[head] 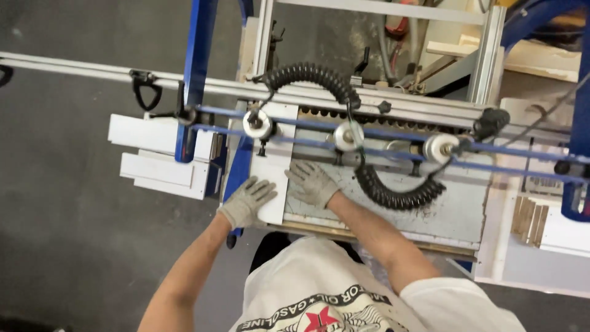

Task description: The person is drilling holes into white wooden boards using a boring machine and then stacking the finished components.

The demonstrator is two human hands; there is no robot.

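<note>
White panel [270,184] flat on machine table [455,209], gloved left hand [247,200] spread on its near left edge, gloved right hand [312,182] spread flat beside it, black coiled hose [393,193] just right.

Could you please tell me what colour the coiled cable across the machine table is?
The coiled cable is black, clearest in the head view.

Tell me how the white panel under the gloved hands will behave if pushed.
The white panel looks flat and rigid, so it should slide rather than flex. Both the left hand and right hand press it, so its smooth face may be slippery.
</note>
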